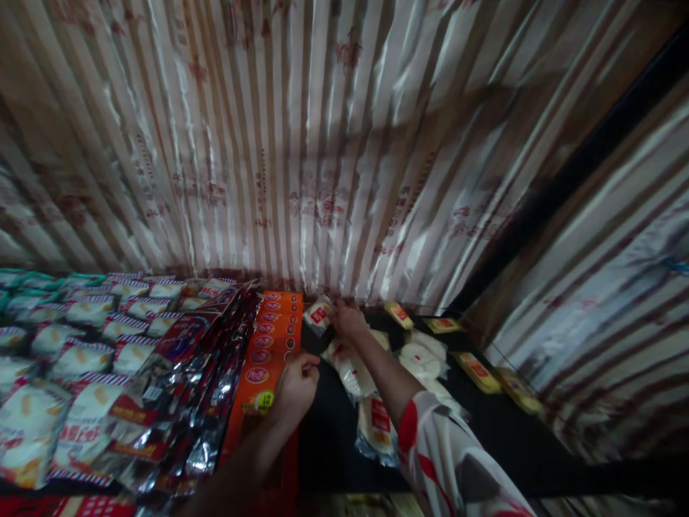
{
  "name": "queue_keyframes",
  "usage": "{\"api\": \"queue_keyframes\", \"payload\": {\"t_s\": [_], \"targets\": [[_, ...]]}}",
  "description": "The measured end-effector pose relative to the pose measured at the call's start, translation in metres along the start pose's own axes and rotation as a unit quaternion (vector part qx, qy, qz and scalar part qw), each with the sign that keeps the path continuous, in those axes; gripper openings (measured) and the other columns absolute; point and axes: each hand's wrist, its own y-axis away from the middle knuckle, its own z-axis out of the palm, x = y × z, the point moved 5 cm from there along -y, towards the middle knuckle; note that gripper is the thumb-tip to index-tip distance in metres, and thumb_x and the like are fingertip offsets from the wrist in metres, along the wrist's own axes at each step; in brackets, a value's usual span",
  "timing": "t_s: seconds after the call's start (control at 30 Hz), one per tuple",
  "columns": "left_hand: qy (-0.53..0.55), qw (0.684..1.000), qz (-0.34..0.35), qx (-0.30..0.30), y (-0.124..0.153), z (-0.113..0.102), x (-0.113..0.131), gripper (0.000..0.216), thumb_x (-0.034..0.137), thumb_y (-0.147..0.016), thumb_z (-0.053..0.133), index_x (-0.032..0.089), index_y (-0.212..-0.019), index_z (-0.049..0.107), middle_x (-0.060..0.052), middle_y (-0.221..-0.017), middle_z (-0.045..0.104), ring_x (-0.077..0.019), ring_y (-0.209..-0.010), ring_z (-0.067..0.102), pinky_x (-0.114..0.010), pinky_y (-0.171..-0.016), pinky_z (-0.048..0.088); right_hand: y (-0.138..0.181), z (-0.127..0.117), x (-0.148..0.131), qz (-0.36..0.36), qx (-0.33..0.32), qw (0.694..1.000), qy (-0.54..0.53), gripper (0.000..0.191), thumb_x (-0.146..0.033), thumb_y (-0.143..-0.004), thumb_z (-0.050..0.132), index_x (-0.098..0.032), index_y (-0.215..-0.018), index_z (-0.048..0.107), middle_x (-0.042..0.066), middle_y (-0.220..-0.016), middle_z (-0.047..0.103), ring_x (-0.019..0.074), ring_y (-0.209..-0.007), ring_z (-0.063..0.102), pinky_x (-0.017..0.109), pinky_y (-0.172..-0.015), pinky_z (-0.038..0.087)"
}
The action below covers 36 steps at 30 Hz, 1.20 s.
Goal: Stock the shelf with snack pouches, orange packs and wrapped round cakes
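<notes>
Head view, left hand status?
>> Fingers curled in tight, knuckles at the right edge of the orange card. Can't tell if it pinches the card.
And the right hand?
>> Reached far, at the foot of the striped curtain. Fingertips touch a red-label packet, clear wrap. Blurred there, so I can't tell whether it's closed on it or just resting.
What's around it?
>> More clear packets of white pieces lie under that forearm on the black counter. Yellow packets sit to the right, well apart. Left of the card: foil bags, then rows of striped-edge snack packs.
</notes>
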Motion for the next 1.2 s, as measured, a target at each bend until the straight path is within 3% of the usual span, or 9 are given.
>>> {"api": "queue_keyframes", "payload": {"t_s": [0.13,0.33,0.47,0.63,0.87,0.97,1.07,1.2], "targets": [[-0.013,1.000,0.008,0.005,-0.013,0.015,0.000,0.025,0.004,-0.070,0.050,0.018,-0.079,0.068,-0.005,-0.096,0.067,-0.0144,-0.087,0.062,-0.024,-0.082,0.047,-0.011,0.006,-0.002,-0.007,-0.005,1.000,-0.004,0.049,-0.035,-0.081,0.057,-0.013,-0.124,0.051,0.018,-0.108,0.065,0.0283,-0.112,0.053,0.038,-0.090,0.041],[-0.025,0.999,0.023,0.000,-0.027,0.035,-0.003,0.022,0.006,-0.072,0.049,0.019,-0.079,0.066,-0.003,-0.088,0.067,-0.0144,-0.086,0.061,-0.026,-0.082,0.046,-0.028,0.008,0.004,-0.068,0.005,0.996,-0.048,0.036,-0.017,-0.081,0.051,-0.020,-0.116,0.059,0.006,-0.111,0.066,0.0160,-0.102,0.060,0.023,-0.088,0.043],[-0.014,0.999,0.041,0.012,-0.037,0.047,-0.003,0.021,0.007,-0.071,0.051,0.018,-0.080,0.066,-0.004,-0.093,0.065,-0.0157,-0.090,0.061,-0.026,-0.085,0.046,-0.039,0.011,0.004,-0.074,0.020,0.995,-0.066,0.035,-0.016,-0.080,0.051,-0.021,-0.113,0.061,0.005,-0.104,0.068,0.0161,-0.093,0.063,0.024,-0.084,0.046],[0.000,0.999,0.037,0.014,-0.042,0.055,-0.006,0.023,0.006,-0.069,0.050,0.015,-0.082,0.067,-0.007,-0.100,0.063,-0.0170,-0.093,0.061,-0.027,-0.086,0.047,-0.047,0.017,-0.002,-0.080,0.031,0.993,-0.077,0.038,-0.013,-0.080,0.050,-0.020,-0.115,0.060,0.008,-0.111,0.065,0.0179,-0.098,0.061,0.025,-0.086,0.045],[0.006,1.000,0.004,-0.006,-0.031,0.038,-0.009,0.024,0.007,-0.071,0.049,0.017,-0.084,0.067,-0.008,-0.111,0.061,-0.0186,-0.100,0.059,-0.031,-0.090,0.046,-0.033,0.010,-0.013,-0.052,0.051,0.996,-0.059,0.043,-0.011,-0.080,0.047,-0.017,-0.121,0.056,0.017,-0.122,0.057,0.0289,-0.109,0.055,0.039,-0.089,0.044],[0.000,1.000,-0.003,0.018,-0.031,0.024,-0.010,0.026,0.007,-0.072,0.048,0.018,-0.086,0.067,-0.008,-0.116,0.059,-0.0197,-0.108,0.056,-0.030,-0.087,0.048,-0.019,0.000,-0.027,-0.083,0.094,0.991,-0.049,0.043,-0.012,-0.081,0.047,-0.019,-0.122,0.055,0.014,-0.125,0.056,0.0287,-0.118,0.046,0.040,-0.095,0.040],[-0.031,0.998,0.038,0.045,-0.029,0.009,-0.007,0.028,0.007,-0.074,0.047,0.019,-0.090,0.066,-0.008,-0.113,0.061,-0.0195,-0.110,0.054,-0.033,-0.093,0.045,-0.008,-0.001,-0.042,-0.112,0.108,0.985,-0.075,0.037,-0.016,-0.083,0.046,-0.023,-0.117,0.059,0.008,-0.116,0.063,0.0229,-0.112,0.052,0.033,-0.093,0.042],[-0.171,0.976,0.120,0.068,-0.008,-0.007,-0.010,0.032,0.011,-0.077,0.044,0.016,-0.101,0.065,-0.011,-0.122,0.056,-0.0256,-0.123,0.044,-0.043,-0.105,0.037,-0.007,0.015,-0.050,-0.083,0.062,0.978,-0.182,0.033,-0.016,-0.084,0.041,-0.022,-0.107,0.064,0.006,-0.101,0.069,0.0199,-0.092,0.064,0.031,-0.085,0.047]]}}
